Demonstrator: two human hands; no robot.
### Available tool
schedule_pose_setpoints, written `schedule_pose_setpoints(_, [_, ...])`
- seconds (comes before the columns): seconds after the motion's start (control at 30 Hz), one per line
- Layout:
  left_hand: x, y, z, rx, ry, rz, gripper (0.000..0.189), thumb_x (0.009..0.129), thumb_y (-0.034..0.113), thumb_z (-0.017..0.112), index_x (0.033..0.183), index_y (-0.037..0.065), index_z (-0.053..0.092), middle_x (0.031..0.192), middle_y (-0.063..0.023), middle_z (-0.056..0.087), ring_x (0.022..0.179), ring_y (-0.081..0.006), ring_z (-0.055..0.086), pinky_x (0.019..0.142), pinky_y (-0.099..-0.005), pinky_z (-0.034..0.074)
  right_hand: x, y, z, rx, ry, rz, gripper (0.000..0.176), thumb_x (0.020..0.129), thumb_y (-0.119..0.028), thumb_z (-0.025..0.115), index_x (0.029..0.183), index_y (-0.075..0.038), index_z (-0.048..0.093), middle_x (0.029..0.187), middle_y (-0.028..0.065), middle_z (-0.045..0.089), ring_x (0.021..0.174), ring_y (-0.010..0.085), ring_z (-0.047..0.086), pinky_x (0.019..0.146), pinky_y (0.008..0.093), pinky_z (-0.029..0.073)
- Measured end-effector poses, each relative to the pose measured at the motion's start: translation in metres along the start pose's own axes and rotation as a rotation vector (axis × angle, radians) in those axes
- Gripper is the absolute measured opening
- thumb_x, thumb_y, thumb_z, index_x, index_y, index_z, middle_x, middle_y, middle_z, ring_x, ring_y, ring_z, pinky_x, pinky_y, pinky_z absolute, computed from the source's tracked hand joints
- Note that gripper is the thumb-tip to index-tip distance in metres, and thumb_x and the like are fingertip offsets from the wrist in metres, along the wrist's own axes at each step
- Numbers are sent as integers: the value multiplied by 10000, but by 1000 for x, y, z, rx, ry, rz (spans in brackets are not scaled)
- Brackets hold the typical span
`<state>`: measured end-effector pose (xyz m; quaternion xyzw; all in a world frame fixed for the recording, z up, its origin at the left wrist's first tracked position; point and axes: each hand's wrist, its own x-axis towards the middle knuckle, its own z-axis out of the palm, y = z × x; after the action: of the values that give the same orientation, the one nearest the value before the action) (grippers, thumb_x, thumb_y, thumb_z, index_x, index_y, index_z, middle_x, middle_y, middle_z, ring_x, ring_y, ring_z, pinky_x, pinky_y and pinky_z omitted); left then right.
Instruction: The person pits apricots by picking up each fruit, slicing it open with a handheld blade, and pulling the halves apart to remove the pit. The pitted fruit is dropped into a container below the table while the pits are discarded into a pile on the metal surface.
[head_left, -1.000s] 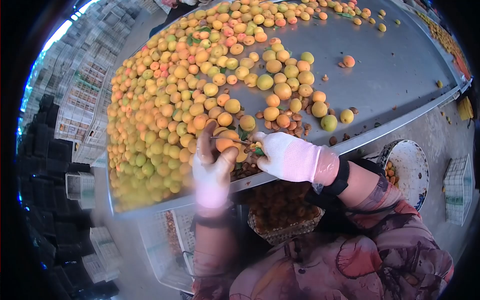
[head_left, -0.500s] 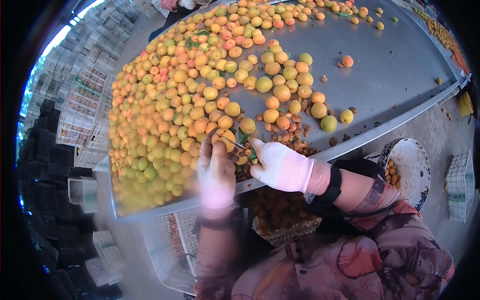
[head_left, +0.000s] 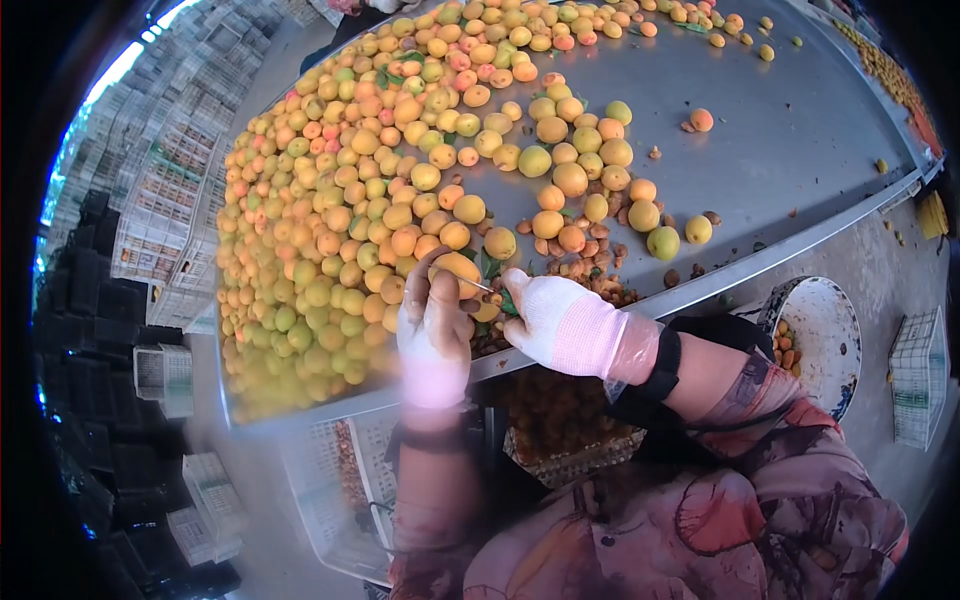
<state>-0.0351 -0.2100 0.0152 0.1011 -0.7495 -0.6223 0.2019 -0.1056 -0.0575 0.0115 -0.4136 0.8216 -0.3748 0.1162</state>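
Note:
My left hand, in a stained white glove, is closed around a yellow-orange apricot at the near edge of the table. My right hand, gloved the same way, pinches a thin metal tool whose tip points left and meets the apricot. Its handle is mostly hidden by the fingers, with something green showing at the thumb. Just beyond my right hand lies a heap of brown pits. Loose apricots cover the left side of the metal table.
Under the table edge stands a crate of brownish contents. A white bucket with orange pieces is at right, beside a pale crate. Another white crate sits lower left, and stacked crates line the left. Part of another person shows at the top.
The tool has shifted slightly right against the apricot, and my right hand has moved a little right and turned. My left hand keeps its grip. The whole view has shifted slightly.

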Motion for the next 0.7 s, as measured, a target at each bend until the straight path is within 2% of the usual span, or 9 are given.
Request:
schedule_pose_setpoints(0.13, [0,14,9,-455,44,-181,467,1014,399,496,1280,15,500,1033,-28,574,762,-81,506,700,-225,431,0,-5,-8,-41,-45,-7,421,862,-220,561,1097,117,472,688,255,589,717,435,615,635,482,497])
schedule_pose_setpoints(0.23, [-1,8,11,-471,20,-169,482,1014,409,496,1300,21,482,1036,-12,570,790,-78,505,714,-224,422,1,-1,-10,-37,-51,-1,418,862,-221,560,1090,117,472,686,253,589,711,432,616,632,482,497])
schedule_pose_setpoints(0.27, [0,8,8,-470,17,-168,482,1014,409,496,1300,21,482,1036,-12,570,790,-78,505,714,-224,422,2,1,-9,-13,-41,1,412,861,-221,560,1083,116,472,685,253,589,709,432,616,633,485,497])
schedule_pose_setpoints(0.33, [2,9,1,-63,-72,-162,470,1019,412,475,1278,20,497,1056,-17,574,881,-92,527,729,-233,431,0,4,-8,7,-27,-13,406,859,-217,557,1081,112,472,685,254,587,708,433,615,634,487,496])
schedule_pose_setpoints(0.47, [-2,11,11,-399,54,-179,469,1016,399,477,1271,8,516,1038,-28,584,880,-105,546,718,-236,440,-2,3,-5,-25,-5,-43,387,854,-200,548,1079,105,470,682,257,579,705,442,608,633,495,490])
schedule_pose_setpoints(0.57, [-2,9,9,-39,23,-9,483,1012,416,477,1244,-4,536,1032,-44,594,878,-109,551,714,-237,447,0,1,-12,9,-33,-25,382,855,-194,539,1073,112,468,683,259,575,711,440,606,635,492,488])
schedule_pose_setpoints(0.63, [0,11,7,-115,13,-184,434,838,57,648,1231,-31,488,947,-169,642,819,-378,634,731,-430,498,0,4,-7,12,2,-56,382,857,-194,538,1073,113,468,689,260,576,717,439,606,639,492,488])
schedule_pose_setpoints(0.67, [0,10,8,-117,14,-185,434,838,57,648,1231,-31,488,947,-169,642,819,-378,634,731,-430,498,0,5,-5,14,31,-89,381,860,-195,537,1072,113,467,695,261,578,723,438,607,642,493,487])
schedule_pose_setpoints(0.7, [-2,9,10,-101,10,-130,402,924,268,560,1214,-9,524,1005,-120,619,865,-265,603,772,-360,482,0,2,-7,13,26,-89,381,860,-195,537,1072,113,467,695,261,578,723,438,607,642,493,487])
